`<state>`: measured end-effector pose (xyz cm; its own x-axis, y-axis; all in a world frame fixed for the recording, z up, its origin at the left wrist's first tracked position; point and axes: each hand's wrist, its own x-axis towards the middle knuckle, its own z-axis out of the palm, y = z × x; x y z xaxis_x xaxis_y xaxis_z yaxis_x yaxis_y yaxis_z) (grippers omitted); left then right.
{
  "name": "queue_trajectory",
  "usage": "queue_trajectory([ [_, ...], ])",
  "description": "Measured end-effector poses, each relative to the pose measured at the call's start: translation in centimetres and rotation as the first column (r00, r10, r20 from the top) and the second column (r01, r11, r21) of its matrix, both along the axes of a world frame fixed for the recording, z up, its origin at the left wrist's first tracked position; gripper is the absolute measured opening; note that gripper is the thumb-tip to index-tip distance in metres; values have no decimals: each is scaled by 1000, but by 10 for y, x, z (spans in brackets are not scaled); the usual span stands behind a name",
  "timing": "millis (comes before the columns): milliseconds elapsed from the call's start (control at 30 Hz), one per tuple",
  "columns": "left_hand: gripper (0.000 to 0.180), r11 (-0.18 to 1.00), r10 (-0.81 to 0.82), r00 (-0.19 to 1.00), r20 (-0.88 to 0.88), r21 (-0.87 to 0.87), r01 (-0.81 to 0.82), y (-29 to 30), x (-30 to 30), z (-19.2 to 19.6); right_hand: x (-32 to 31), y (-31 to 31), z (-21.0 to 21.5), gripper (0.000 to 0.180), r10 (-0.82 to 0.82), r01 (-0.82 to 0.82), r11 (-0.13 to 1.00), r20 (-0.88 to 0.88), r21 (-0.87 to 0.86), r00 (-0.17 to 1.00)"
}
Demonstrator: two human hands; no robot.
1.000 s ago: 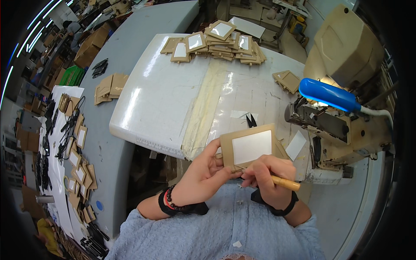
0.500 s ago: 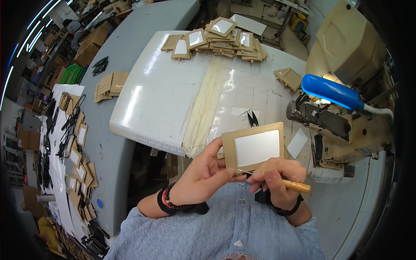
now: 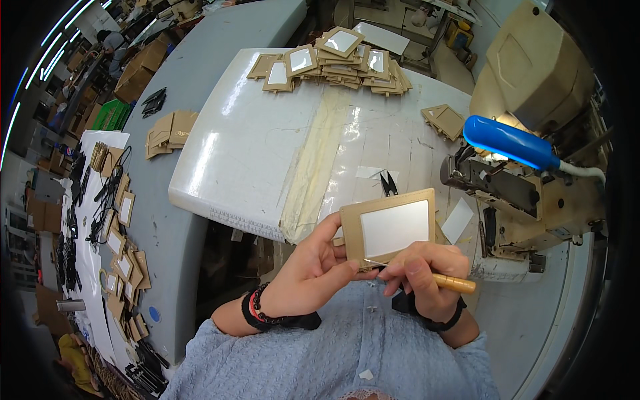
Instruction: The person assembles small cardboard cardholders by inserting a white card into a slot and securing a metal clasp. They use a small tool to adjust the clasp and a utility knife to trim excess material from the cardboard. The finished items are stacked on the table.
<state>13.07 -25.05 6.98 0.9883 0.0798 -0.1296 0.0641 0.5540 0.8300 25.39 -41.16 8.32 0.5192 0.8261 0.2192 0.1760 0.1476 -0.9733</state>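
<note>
A tan badge holder (image 3: 397,229) with a white window is gripped at its lower left by my left hand (image 3: 310,270), thumb in front and fingers behind. My right hand (image 3: 429,277) is closed around an awl (image 3: 456,284) with a yellow-brown wooden handle. The awl's thin metal shaft runs leftward along the holder's lower edge, close to my left thumb. Whether its tip pierces the edge, I cannot tell. Just beyond the holder's top edge, black thread snips (image 3: 388,183) lie on the white table.
A pile of similar tan holders (image 3: 343,63) sits at the table's far end. To the right stands a sewing machine (image 3: 497,183) with a blue lamp (image 3: 510,141). More holders (image 3: 123,260) and black straps (image 3: 70,247) cover the grey bench (image 3: 170,267) at left.
The holder and the awl have shifted very slightly to the left. Both hands keep their grips.
</note>
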Motion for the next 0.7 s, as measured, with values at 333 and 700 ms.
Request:
queue_trajectory([
  [333,58,1000,-3,1000,0,8,3,0,0,0,0,1,0,27,-1,1,1000,-18,7,1000],
  [700,59,996,37,999,-14,79,-36,-3,1,0,-2,0,-1,27,-11,11,1000,-63,-1,998],
])
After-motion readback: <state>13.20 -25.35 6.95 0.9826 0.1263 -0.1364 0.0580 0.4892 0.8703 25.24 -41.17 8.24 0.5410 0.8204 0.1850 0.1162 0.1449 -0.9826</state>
